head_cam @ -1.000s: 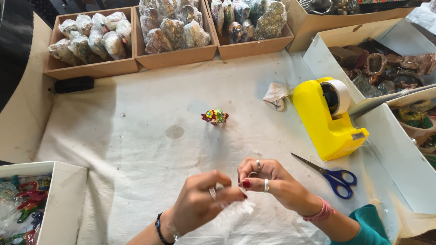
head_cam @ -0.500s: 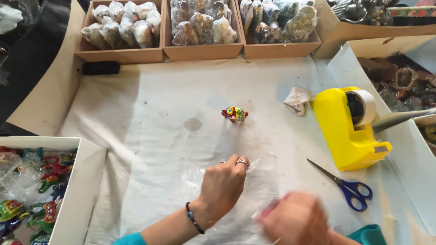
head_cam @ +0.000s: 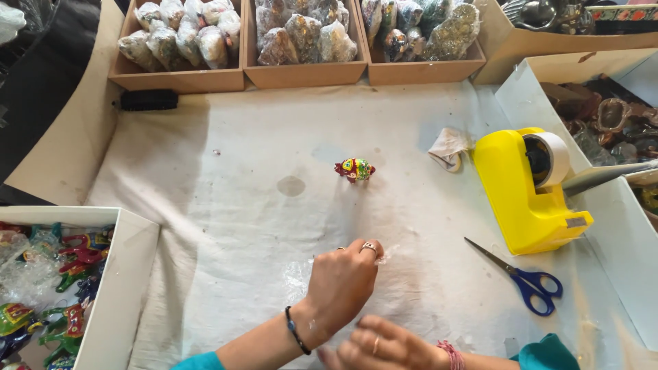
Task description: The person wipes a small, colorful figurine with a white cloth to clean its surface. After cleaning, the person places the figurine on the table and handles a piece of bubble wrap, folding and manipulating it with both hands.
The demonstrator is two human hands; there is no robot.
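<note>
My left hand (head_cam: 343, 282) rests knuckles-up on the white cloth (head_cam: 226, 205), its fingers curled onto a crinkled clear plastic sheet (head_cam: 297, 274) that pokes out to its left. It wears rings and a dark wrist band. My right hand (head_cam: 384, 349) hovers low at the bottom edge, blurred, fingers spread, with nothing visible in it. A small painted elephant figurine (head_cam: 354, 168), red, green and yellow, stands alone on the cloth a hand's length beyond my left hand.
A yellow tape dispenser (head_cam: 528, 192) and blue-handled scissors (head_cam: 528, 281) lie to the right, a crumpled paper (head_cam: 447, 148) beside them. A white box (head_cam: 130, 274) of colourful figurines stands at the left. Cardboard trays (head_cam: 178, 77) of wrapped items line the back.
My hands have come down from holding the plastic together. The left now presses it on the cloth, while the right has dropped back toward the bottom edge. The view has shifted slightly.
</note>
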